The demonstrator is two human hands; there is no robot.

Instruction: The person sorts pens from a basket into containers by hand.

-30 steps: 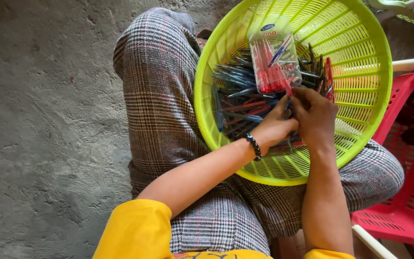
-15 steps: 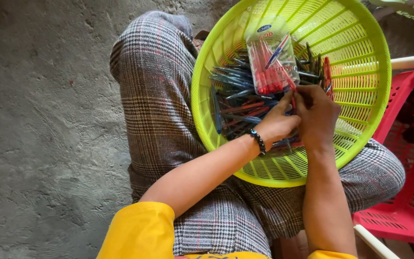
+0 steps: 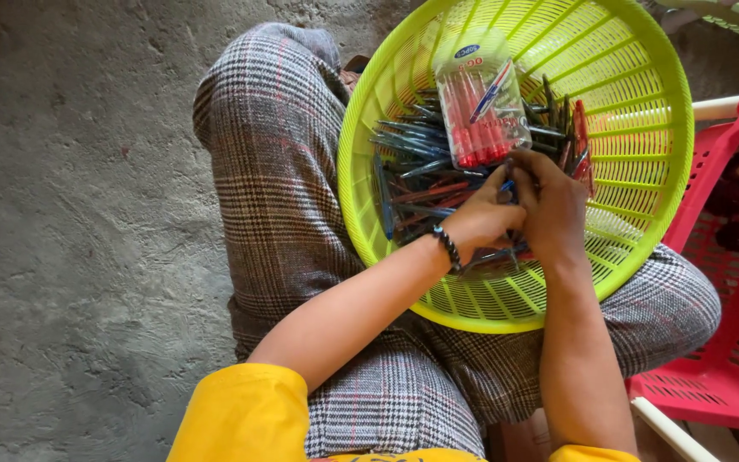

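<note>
Our left hand (image 3: 485, 221) and right hand (image 3: 549, 210) clench pens (image 3: 416, 184) together inside the green basket (image 3: 643, 128). A clear pack of red pens (image 3: 481, 98) lies at twelve o'clock of them.

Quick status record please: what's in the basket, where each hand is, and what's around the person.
Basket: lime-green plastic basket resting on the lap
Contents: loose pile of pens, blue and red, plus a clear pack of red pens lying on top
Left hand: on the pens, beaded bracelet at the wrist; grip hidden
Right hand: touching the left hand beside the pack; grip hidden
Clothing: checked trousers, yellow sleeves
Surroundings: red plastic crate at right, grey concrete floor
</note>
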